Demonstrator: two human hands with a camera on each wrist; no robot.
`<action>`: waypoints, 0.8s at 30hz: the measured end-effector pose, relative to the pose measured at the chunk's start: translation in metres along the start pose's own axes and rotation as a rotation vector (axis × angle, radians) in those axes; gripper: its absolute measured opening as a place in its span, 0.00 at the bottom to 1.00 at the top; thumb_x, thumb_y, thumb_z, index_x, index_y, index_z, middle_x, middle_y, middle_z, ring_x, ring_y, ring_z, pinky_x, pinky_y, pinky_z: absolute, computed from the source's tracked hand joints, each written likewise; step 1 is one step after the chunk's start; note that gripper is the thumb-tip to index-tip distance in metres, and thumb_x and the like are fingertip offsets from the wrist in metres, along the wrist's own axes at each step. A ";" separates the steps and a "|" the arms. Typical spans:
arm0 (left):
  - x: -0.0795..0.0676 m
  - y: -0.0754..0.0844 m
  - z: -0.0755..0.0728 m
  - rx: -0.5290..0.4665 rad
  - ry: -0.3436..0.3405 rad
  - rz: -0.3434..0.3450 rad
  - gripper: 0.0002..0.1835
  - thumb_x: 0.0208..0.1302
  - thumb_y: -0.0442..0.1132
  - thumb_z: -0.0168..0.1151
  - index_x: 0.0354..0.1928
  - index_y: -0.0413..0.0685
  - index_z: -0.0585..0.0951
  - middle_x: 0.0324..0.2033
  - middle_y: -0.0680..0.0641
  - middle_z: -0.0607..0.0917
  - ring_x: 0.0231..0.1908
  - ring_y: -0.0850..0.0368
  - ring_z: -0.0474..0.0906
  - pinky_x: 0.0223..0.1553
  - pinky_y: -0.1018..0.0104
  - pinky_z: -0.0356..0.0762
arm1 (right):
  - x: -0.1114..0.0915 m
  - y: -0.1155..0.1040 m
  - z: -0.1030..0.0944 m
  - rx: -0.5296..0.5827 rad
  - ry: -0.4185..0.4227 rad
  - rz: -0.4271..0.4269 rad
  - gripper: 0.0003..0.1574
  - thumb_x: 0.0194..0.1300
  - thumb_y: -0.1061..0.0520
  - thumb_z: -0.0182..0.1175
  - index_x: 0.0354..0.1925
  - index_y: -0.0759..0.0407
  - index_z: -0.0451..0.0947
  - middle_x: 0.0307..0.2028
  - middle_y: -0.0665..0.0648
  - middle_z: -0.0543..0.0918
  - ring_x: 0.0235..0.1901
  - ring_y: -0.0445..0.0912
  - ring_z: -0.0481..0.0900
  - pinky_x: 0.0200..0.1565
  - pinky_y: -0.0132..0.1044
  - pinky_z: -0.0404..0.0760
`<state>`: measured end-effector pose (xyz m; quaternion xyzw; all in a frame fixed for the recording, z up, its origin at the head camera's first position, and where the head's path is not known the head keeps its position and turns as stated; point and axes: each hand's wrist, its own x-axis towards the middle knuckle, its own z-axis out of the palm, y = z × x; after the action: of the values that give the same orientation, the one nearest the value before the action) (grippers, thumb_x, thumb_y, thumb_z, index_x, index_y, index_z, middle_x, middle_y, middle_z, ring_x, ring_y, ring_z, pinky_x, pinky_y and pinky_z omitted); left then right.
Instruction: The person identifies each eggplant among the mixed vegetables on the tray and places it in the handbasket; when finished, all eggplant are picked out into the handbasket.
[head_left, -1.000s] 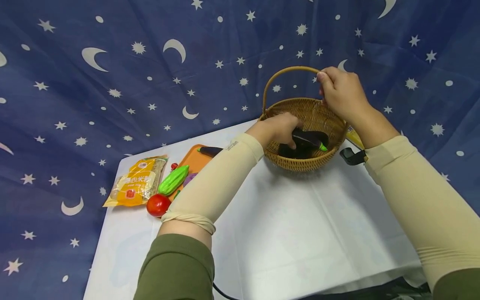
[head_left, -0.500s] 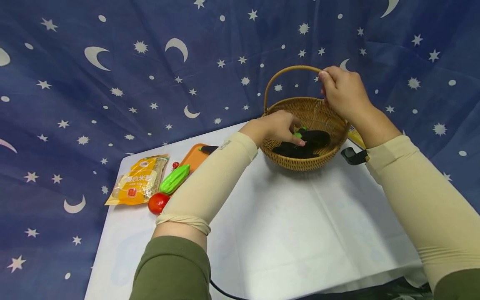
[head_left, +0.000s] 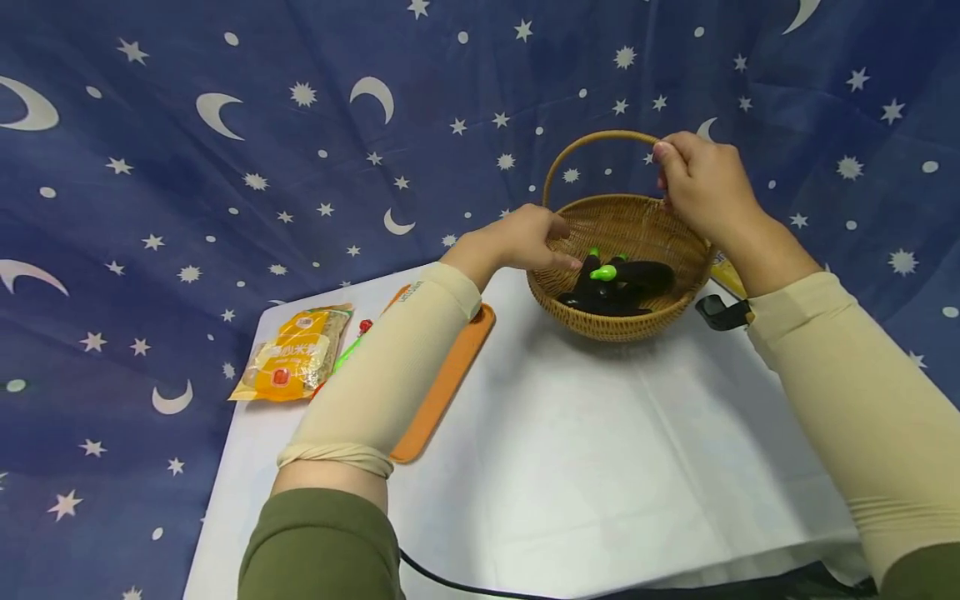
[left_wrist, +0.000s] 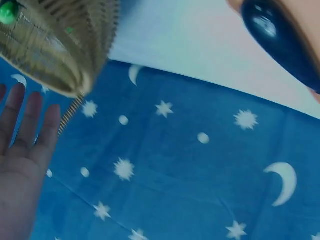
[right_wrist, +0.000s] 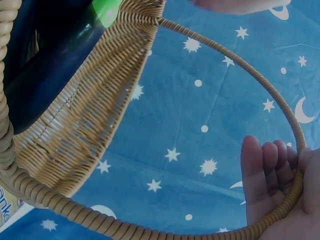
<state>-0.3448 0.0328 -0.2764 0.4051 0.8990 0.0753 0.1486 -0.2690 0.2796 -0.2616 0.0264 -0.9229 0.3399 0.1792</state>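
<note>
A round wicker basket (head_left: 615, 327) holds several dark eggplants (head_left: 643, 275) with bright green caps, lying piled at its bottom. My right hand (head_left: 705, 183) grips the right side of its arched handle (head_left: 600, 136); in the right wrist view, the fingers curl by the handle with the thumb side against it. At the basket's left rim hovers my left hand (head_left: 521, 237), fingers loosely spread and nothing in them. Another eggplant (left_wrist: 280, 42) lies on the orange board (head_left: 442, 387), shown in the left wrist view; in the head view my left forearm covers most of it.
A yellow food bag (head_left: 296, 354) lies at the table's left edge, beside a small red item (head_left: 365, 326) and half-hidden green and red produce. Behind the basket's right side shows another yellow package (head_left: 727, 275). A star-patterned curtain (head_left: 450, 100) hangs behind; a black cable (head_left: 450, 583) crosses the front.
My left hand has let go of an eggplant inside the basket and drawn back left to the rim. The right hand keeps its grip on the handle. The view has shifted slightly.
</note>
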 end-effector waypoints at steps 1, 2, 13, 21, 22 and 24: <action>-0.004 -0.004 -0.002 -0.002 0.013 -0.006 0.38 0.64 0.62 0.65 0.69 0.46 0.74 0.62 0.47 0.79 0.62 0.53 0.73 0.62 0.61 0.72 | 0.000 0.000 0.000 0.000 -0.002 0.000 0.32 0.80 0.38 0.37 0.52 0.60 0.75 0.37 0.60 0.80 0.24 0.42 0.78 0.30 0.36 0.74; -0.009 -0.008 -0.003 -0.007 0.025 -0.013 0.37 0.64 0.62 0.65 0.68 0.46 0.75 0.62 0.46 0.80 0.62 0.52 0.74 0.62 0.61 0.72 | 0.000 -0.001 0.000 0.000 -0.003 0.000 0.32 0.80 0.38 0.37 0.52 0.60 0.75 0.38 0.60 0.80 0.24 0.42 0.78 0.30 0.36 0.74; -0.076 -0.080 0.007 -0.092 0.126 -0.171 0.33 0.66 0.58 0.65 0.64 0.42 0.78 0.60 0.44 0.81 0.62 0.49 0.74 0.64 0.57 0.71 | -0.002 0.000 -0.002 0.019 -0.017 0.018 0.33 0.80 0.37 0.36 0.54 0.60 0.75 0.38 0.60 0.78 0.24 0.37 0.78 0.28 0.31 0.74; -0.121 -0.124 0.033 -0.161 0.172 -0.325 0.31 0.64 0.58 0.67 0.63 0.46 0.79 0.58 0.45 0.80 0.59 0.47 0.72 0.62 0.52 0.71 | -0.002 -0.002 -0.002 0.026 -0.024 -0.005 0.33 0.80 0.37 0.36 0.55 0.61 0.74 0.37 0.59 0.77 0.25 0.40 0.78 0.27 0.31 0.74; -0.125 -0.127 0.036 -0.166 0.178 -0.330 0.31 0.64 0.57 0.67 0.62 0.46 0.79 0.57 0.45 0.81 0.59 0.47 0.72 0.62 0.52 0.71 | -0.002 -0.002 -0.002 0.031 -0.028 -0.001 0.33 0.80 0.37 0.36 0.55 0.61 0.73 0.37 0.59 0.77 0.26 0.40 0.78 0.28 0.30 0.75; -0.131 -0.134 0.043 -0.174 0.186 -0.340 0.31 0.64 0.57 0.67 0.62 0.46 0.80 0.57 0.46 0.81 0.59 0.47 0.73 0.61 0.52 0.72 | -0.002 -0.002 -0.001 0.040 -0.034 0.008 0.33 0.80 0.37 0.36 0.56 0.60 0.73 0.37 0.59 0.76 0.25 0.39 0.78 0.28 0.28 0.75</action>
<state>-0.3433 -0.1531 -0.3246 0.2247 0.9543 0.1637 0.1098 -0.2662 0.2787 -0.2603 0.0322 -0.9189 0.3585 0.1614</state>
